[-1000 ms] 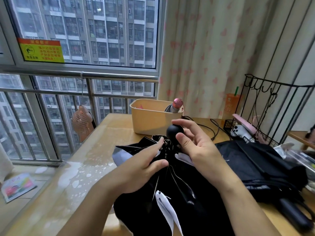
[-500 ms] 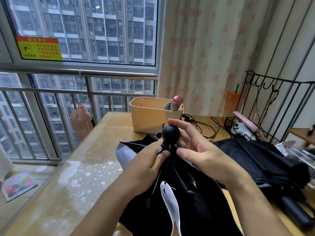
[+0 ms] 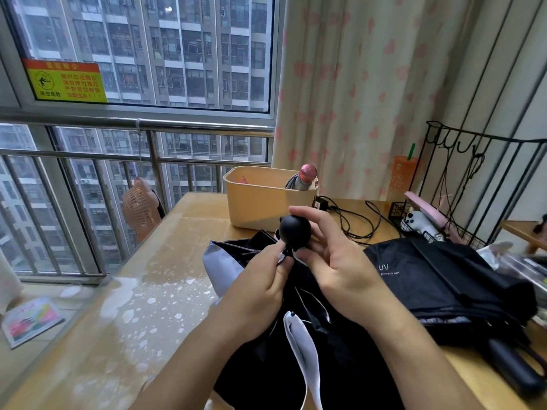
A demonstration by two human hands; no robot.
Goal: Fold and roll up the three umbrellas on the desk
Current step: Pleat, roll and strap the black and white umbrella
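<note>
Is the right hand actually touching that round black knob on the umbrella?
Touching: the head view shows the right hand's fingers wrapped against the round black knob.

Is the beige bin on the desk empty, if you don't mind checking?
No, a rolled grey umbrella with a pink tip sticks up out of the beige bin.

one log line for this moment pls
stage: folding first umbrella | left hand: pinching canopy below black knob | right hand: cupping knob | second umbrella: lying on desk, unrolled
</note>
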